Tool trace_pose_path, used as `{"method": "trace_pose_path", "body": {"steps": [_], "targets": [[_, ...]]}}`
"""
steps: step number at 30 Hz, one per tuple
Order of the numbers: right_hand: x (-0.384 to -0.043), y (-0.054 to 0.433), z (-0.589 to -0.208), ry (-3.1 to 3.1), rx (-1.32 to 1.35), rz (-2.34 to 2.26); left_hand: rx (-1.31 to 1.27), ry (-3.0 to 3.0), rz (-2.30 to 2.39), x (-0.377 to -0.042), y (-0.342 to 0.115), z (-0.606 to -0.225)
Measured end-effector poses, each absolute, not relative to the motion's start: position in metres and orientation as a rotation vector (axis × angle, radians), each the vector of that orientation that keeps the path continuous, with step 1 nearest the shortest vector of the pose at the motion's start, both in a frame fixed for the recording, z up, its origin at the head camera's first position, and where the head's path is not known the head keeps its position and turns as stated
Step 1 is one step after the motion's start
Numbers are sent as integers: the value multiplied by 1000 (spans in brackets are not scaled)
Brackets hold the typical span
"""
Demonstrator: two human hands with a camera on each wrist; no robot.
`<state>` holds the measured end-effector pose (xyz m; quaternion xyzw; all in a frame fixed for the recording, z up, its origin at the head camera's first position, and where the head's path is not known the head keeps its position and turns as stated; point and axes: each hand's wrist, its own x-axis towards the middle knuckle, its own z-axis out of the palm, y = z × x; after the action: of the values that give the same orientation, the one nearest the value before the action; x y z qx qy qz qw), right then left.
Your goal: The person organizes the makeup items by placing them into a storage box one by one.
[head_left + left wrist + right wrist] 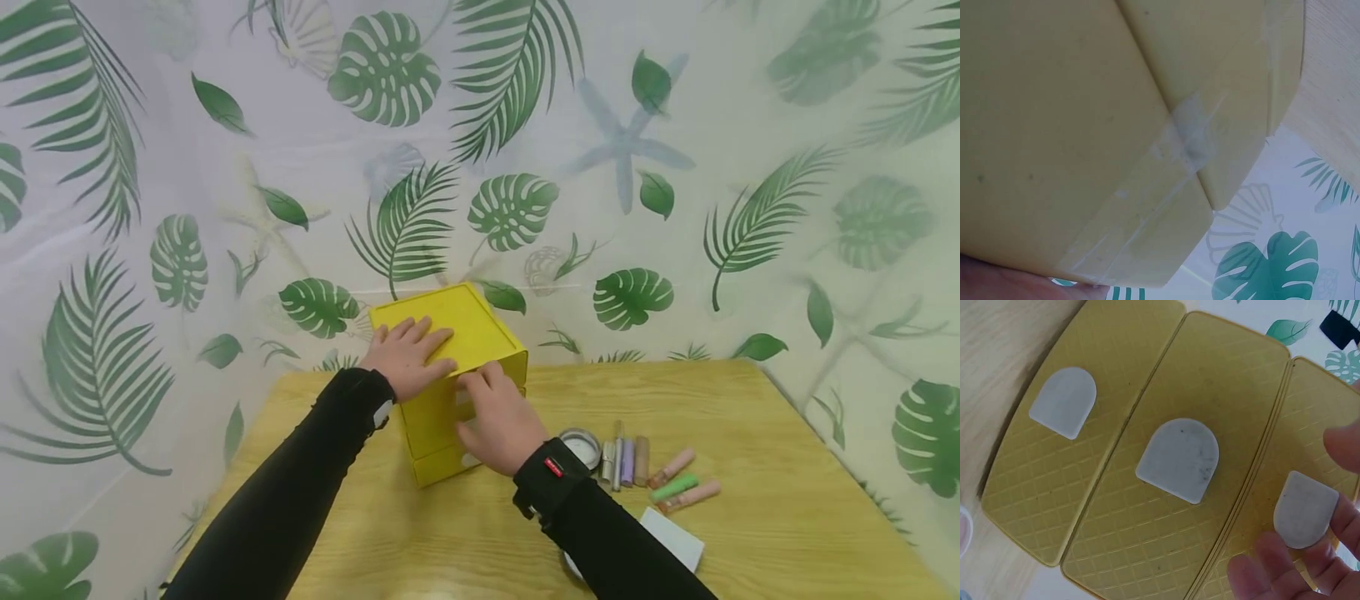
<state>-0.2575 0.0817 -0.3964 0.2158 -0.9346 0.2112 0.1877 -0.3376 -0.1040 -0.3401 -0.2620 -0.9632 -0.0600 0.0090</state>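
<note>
On the wood-grain tabletop (795, 475), braced the yellow, plastic-looking three-drawer box (431, 421) with spread left fingers (433, 341). Curled right fingers (1277, 561) at its white rounded tab (1305, 511), grip uncertain. Risked tipping it by pulling harder than bracing.

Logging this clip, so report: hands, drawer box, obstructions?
Left hand spread on yellow three-drawer box. Right hand at its uppermost white handle. Nothing else visibly blocks its front; green tube lies off right.

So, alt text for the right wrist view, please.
A right hand has its fingertips at a whitish tab, the rightmost of three on the gridded front of a yellow box. A wood-grain tabletop and leaf-print backdrop show beyond.
</note>
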Motion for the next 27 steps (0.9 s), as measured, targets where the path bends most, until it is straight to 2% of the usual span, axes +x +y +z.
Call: {"method": "trace_pose_path", "body": {"steps": [13,27], "targets": [[-272,70,-391,-2675,431,502,-794,-3026,-155,-334,-103,-335],[-250,84,-382,-2671,483,488,-792,-3047,-163,-334,-101,-334]]}}
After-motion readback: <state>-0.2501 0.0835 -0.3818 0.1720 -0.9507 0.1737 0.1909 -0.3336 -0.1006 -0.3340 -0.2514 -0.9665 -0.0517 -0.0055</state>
